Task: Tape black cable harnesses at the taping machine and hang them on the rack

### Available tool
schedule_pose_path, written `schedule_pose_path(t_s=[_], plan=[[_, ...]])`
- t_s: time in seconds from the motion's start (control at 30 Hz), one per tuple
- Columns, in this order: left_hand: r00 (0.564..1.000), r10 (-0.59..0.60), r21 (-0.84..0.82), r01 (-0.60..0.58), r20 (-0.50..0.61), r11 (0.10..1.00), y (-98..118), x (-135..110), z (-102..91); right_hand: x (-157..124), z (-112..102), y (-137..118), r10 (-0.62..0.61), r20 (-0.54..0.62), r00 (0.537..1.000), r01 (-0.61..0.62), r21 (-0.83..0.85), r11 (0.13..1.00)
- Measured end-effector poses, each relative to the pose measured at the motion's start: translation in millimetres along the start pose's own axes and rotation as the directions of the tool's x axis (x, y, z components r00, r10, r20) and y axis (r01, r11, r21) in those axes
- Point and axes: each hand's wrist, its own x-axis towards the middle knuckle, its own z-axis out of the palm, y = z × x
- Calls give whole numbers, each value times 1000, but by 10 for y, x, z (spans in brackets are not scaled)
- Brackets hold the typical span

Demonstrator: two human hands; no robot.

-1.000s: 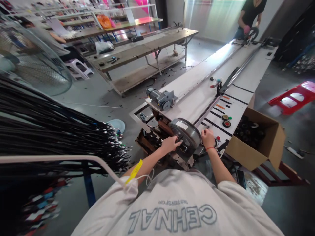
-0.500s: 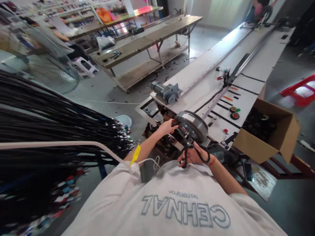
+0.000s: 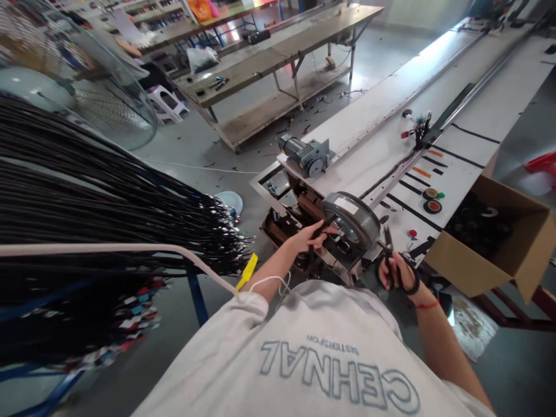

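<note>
My right hand [image 3: 398,273] is closed round the black handles of a pair of scissors [image 3: 388,238], blades pointing up and away beside the table's near end. My left hand [image 3: 309,236] reaches to the near side of a grey wheel-shaped machine part [image 3: 354,217] with a white label. Its fingers are bent together on what looks like a narrow black strip [image 3: 329,222], partly hidden by the fingers. Small metal parts [image 3: 343,243] sit inside and below the wheel. The scissors are apart from the wheel.
A long white table [image 3: 369,150] carries a motor [image 3: 304,153], a rail, black and orange strips and tape rolls [image 3: 432,207]. An open cardboard box [image 3: 460,263] of black items stands right. Bundled black cords [image 3: 108,191] hang left, near a fan [image 3: 104,104]. A metal bench [image 3: 278,63] stands beyond.
My right hand has carried the scissors from in front of the wheel out to the right. My left hand stays by the wheel, fingers drawn closer together. The view has shifted slightly.
</note>
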Motion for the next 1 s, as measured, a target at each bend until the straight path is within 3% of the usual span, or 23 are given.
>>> schedule_pose_path(t_s=[0.03,0.1,0.13,0.2,0.3,0.37,0.43,0.53,0.6,0.7,0.87,1.0], plan=[[997,68,-130,-74,-46,989,-80,-8,127,59,-114,38,23,-198,980,-50,-134,990],[963,201,-305,-249,-182,919,-207,-20,359,226,-280,105,16,-517,856,-260,-404,877],[945,228,-365,-303,-235,880,-245,-24,445,315,-332,129,-10,-605,796,-367,-496,787],[951,178,-467,-280,-252,839,-258,-13,533,475,-400,137,-52,-658,751,-479,-598,642],[996,17,-486,-60,-92,872,-150,69,522,698,-560,14,-162,-608,777,-416,-689,594],[1000,-1,-321,7,19,947,-51,142,508,859,-806,-159,-296,-612,733,-364,-721,589],[998,45,-28,-44,41,999,24,184,532,1018,-1162,-368,-393,-667,633,-372,-707,601],[987,148,430,-108,-62,896,44,169,605,1209,-1723,-629,-402,-745,533,-417,-644,641],[973,194,589,-84,-126,804,1,146,636,1297,-1995,-713,-325,-786,526,-474,-588,655],[947,255,670,-62,-195,740,-98,136,631,1376,-2193,-712,-182,-823,538,-573,-516,637],[911,335,638,-110,-243,762,-237,102,592,1408,-2222,-644,-153,-821,549,-612,-520,595],[905,308,608,-73,-292,790,-313,2,595,1396,-2184,-650,-128,-818,561,-625,-519,583]])
